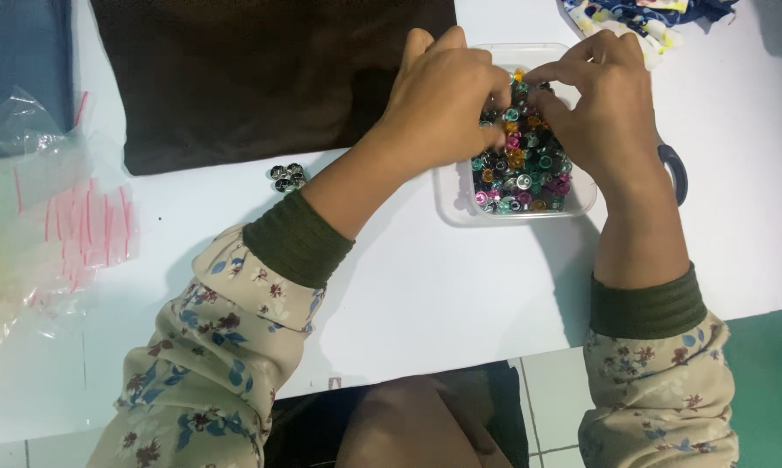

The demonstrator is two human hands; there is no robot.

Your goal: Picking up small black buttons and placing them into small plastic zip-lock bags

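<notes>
Both our hands are down in a clear plastic tub (453, 201) of small coloured metal snaps (523, 165) on the white table (426, 295).

Around us we see a dark brown cloth (261, 74) at the far side, a heap of little clear bags with red strips (66, 230) at the left, a small cluster of silver snaps (287, 177) lying loose just beside our left forearm, patterned fabric (642, 22) at the top right, and a blue scissor handle (675, 169) half hidden behind our right wrist. Our left hand (439, 108) curls over the tub's left side, fingers bent into the pile and hiding part of it; we cannot tell whether it pinches anything. Our right hand (608, 108) arches over the right side, thumb and forefinger drawn together at the far end of the pile; whether a snap sits between them we cannot tell.
</notes>
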